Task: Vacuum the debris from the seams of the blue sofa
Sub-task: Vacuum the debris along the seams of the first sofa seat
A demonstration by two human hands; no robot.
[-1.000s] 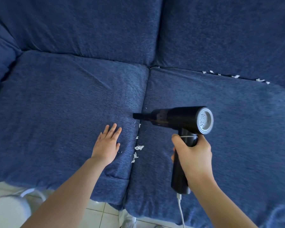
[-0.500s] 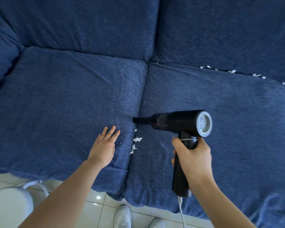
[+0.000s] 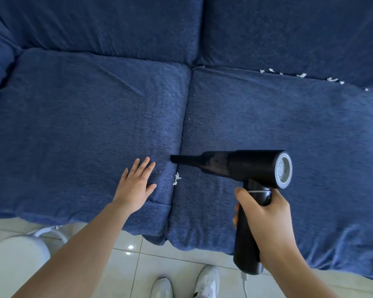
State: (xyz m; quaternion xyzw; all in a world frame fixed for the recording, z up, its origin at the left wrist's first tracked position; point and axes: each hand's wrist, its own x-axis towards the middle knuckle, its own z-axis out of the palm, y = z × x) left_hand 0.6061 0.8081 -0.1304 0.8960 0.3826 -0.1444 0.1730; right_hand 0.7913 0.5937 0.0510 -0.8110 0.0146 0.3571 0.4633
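A blue sofa (image 3: 78, 117) fills the view, with a seam (image 3: 184, 117) running between its two seat cushions. My right hand (image 3: 265, 220) grips the handle of a black handheld vacuum (image 3: 241, 166). Its narrow nozzle points left, and the tip sits at the seam. Just below the tip, a few white scraps of debris (image 3: 176, 178) lie in the seam. My left hand (image 3: 136, 186) presses flat on the left cushion beside the seam, fingers straight. More white debris (image 3: 300, 75) lines the back seam of the right cushion.
A white cord (image 3: 244, 282) hangs from the vacuum's handle. White shoes (image 3: 206, 283) stand on the pale tiled floor below the sofa's front edge. A white rounded object (image 3: 15, 261) sits at the lower left, with a white cable beside it.
Fewer white scraps lie in the middle seam than before. The nozzle tip has moved toward the front of the seam. The view has tilted down, showing more floor and the shoes.
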